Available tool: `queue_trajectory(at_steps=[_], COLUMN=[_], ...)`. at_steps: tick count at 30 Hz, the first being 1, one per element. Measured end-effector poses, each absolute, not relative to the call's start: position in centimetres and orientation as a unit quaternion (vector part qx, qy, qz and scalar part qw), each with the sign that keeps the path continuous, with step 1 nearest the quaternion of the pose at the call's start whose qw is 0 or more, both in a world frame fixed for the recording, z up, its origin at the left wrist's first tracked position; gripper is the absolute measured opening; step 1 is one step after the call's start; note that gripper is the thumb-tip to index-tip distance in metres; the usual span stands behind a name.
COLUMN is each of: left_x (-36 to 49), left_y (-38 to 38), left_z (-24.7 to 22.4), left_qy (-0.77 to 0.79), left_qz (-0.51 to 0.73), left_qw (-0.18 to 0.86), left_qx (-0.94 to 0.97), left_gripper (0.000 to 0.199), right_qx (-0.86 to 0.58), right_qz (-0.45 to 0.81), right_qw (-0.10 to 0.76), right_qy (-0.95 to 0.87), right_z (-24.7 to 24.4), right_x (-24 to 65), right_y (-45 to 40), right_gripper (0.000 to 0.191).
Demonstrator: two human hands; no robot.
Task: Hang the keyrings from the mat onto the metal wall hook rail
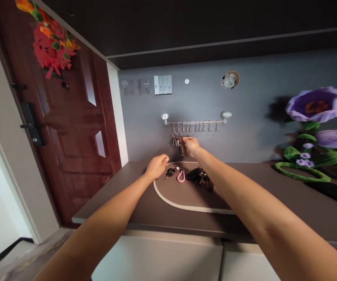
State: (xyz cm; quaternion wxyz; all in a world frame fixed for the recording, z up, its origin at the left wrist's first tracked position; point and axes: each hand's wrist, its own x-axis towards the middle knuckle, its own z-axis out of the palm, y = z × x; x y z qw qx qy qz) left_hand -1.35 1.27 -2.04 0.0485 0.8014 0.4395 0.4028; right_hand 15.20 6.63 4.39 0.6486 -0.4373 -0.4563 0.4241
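Note:
My right hand [191, 146] is up at the hook rail [196, 122], its fingers closed on a key ring with a brown strap-like fob [183, 148]. Just left of it, ring-bound keys [173, 138] hang from the rail's left hooks. My left hand [157, 165] is lower, over the left edge of the mat [168, 200], with fingers curled together; whether anything is in them is hidden. Beside it on the mat lie a black key with a fob [170, 173], a pink loop strap [181, 176] and a dark bunch of keys [200, 176], partly behind my right forearm.
A dark shelf [215, 23] overhangs the counter [145, 212]. Purple decorative flowers [317, 105] stand at the right, and a red-brown door [77, 156] is at the left. Small clear hooks [146, 84] and a round wall hole [230, 80] sit above the rail.

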Motion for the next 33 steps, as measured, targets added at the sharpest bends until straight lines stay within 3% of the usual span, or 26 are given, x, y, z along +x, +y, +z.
queue_trajectory(at_steps=[5,13,20,29,33], left_x=[-1.5,-1.6,-1.7,-1.5,-1.5], left_y=[1.5,1.4,1.2,1.6,1.7], left_z=[-2.1,-1.8,-1.9,-2.4,-2.5], left_qy=[0.433,0.397,0.417,0.442,0.447], left_qz=[0.394,0.351,0.294,0.264,0.26], left_qw=[0.056,0.031,0.003,0.042,0.054], left_qx=[0.809,0.847,0.86,0.856,0.854], left_gripper=[0.025,0.023,0.024,0.028,0.024], right_qx=[-0.47,-0.467,-0.506,-0.495,-0.534], right_qz=[0.385,0.353,0.158,0.072,0.023], right_qw=[0.663,0.61,0.517,0.424,0.328], right_qy=[-0.437,-0.533,-0.672,-0.755,-0.779], right_z=[3.7,1.3,-1.5,-2.0,-1.9], right_x=[15.7,15.7,16.6,15.7,15.5], right_y=[5.1,0.9,-0.5,-0.8,-0.9], right_gripper=[0.009,0.008,0.01,0.014,0.016])
